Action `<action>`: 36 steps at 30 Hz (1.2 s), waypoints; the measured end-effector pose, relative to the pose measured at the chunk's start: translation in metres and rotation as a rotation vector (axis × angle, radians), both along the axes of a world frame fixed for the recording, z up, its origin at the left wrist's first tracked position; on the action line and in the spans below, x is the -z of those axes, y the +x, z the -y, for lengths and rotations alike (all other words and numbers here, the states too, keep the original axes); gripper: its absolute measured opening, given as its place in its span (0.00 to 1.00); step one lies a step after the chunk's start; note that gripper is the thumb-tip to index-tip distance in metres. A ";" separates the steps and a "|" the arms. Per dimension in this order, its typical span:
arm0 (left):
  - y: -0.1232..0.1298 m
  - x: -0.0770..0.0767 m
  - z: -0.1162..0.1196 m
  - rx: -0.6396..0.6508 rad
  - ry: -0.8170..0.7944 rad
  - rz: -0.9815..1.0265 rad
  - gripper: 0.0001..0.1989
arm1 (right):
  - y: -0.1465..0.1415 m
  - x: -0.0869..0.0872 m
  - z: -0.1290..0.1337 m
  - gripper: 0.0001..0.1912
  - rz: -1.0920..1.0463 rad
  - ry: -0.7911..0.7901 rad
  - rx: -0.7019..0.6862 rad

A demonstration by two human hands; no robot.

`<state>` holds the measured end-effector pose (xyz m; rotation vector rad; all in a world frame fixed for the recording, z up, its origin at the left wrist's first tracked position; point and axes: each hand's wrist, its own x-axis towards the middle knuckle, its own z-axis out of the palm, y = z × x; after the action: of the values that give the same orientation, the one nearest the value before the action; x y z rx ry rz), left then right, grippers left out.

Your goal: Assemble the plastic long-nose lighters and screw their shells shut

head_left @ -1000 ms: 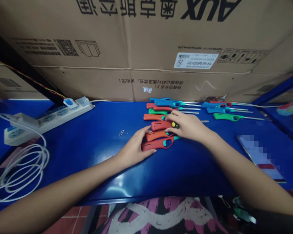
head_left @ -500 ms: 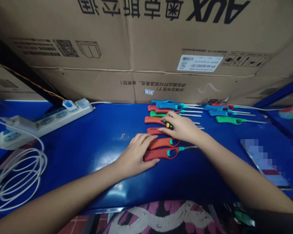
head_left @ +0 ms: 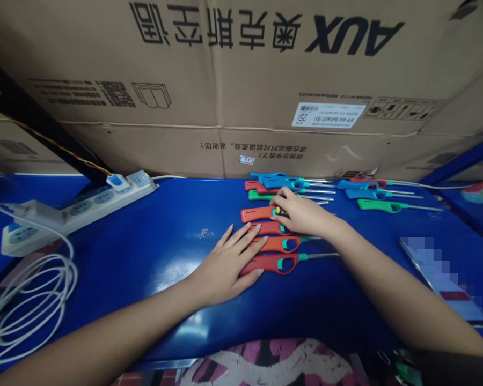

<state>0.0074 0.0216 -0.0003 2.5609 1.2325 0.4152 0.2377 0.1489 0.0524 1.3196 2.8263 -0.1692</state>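
Several long-necked gas lighters lie in a row, handles to the left: a red lighter (head_left: 288, 264) nearest me, then an orange lighter (head_left: 277, 244), another red lighter (head_left: 271, 228) and another orange lighter (head_left: 253, 214). My left hand (head_left: 225, 265) is open, fingers spread across the handle ends of the nearest three. My right hand (head_left: 300, 212) is closed around a screwdriver (head_left: 280, 211) with a yellow-and-black handle, over the trigger end of the farther orange lighter. Most of the screwdriver is hidden. Beyond it lie a green lighter (head_left: 257, 195) and blue lighters (head_left: 279, 182).
Small screws (head_left: 204, 232) lie left of the lighters. A second lighter group (head_left: 380, 206) is at the back right, near a phone-like device (head_left: 446, 284). A power strip (head_left: 86, 206) and coiled white cable (head_left: 32, 295) lie left. A large carton (head_left: 245, 118) stands behind.
My left hand has spread its fingers and reached farther up, onto the second red lighter. My right hand stays near the same lighters with the screwdriver. The whole view has shifted slightly downward.
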 end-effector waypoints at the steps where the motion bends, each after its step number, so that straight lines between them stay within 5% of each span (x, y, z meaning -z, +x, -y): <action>1: 0.000 0.000 0.000 -0.001 0.006 -0.002 0.31 | 0.002 -0.001 0.000 0.14 -0.010 0.000 -0.008; 7: 0.006 0.001 0.004 -0.037 -0.006 0.002 0.31 | 0.002 -0.021 -0.002 0.07 -0.222 0.053 -0.053; 13: 0.017 0.000 0.010 -0.102 0.002 0.104 0.34 | -0.024 -0.072 0.014 0.10 -0.910 0.249 -0.102; 17: 0.013 -0.010 0.007 -0.140 0.006 0.234 0.30 | -0.038 -0.092 0.024 0.12 -0.935 0.314 -0.061; 22: -0.001 -0.022 0.001 -0.105 -0.009 0.212 0.15 | -0.047 -0.082 0.049 0.03 -0.922 0.304 -0.132; 28: -0.007 -0.011 -0.003 0.019 0.047 0.248 0.18 | -0.057 -0.053 0.077 0.10 -0.855 0.284 -0.329; 36: -0.006 -0.007 -0.004 0.025 0.067 0.264 0.18 | -0.065 -0.037 0.073 0.10 -0.771 0.210 -0.365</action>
<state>0.0013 0.0259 0.0065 2.4726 1.1072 0.7729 0.1730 0.0758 0.0899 0.8463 3.7619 -0.4707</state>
